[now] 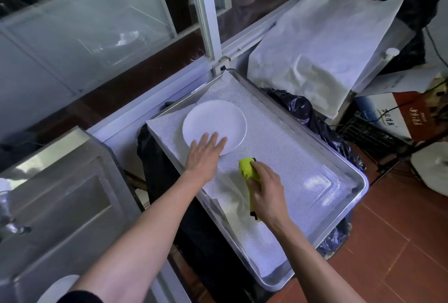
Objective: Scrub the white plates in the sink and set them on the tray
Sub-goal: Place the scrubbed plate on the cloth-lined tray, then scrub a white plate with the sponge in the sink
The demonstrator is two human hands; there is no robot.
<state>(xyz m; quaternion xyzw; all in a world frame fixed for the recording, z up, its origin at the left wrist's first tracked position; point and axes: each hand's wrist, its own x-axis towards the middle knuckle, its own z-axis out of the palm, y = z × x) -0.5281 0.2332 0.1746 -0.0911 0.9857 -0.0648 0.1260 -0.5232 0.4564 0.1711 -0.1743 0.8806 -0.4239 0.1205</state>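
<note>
Left grip (203, 155) lies spread flat on the white plate (214, 126), apparently settling it on the tray (339, 237). Right grip (265, 187) clutches the yellow cloth (247, 167) just beside, likely kept ready for scrubbing another plate (57, 288) by the sink (60, 203).

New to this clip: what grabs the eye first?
The yellow-green cloth, gripped by the right hand over the near half of the metal tray, is the one bright colour. Next, the white plate lying flat at the tray's far left corner, with the left hand open and its fingers resting on the plate's near edge.
</note>
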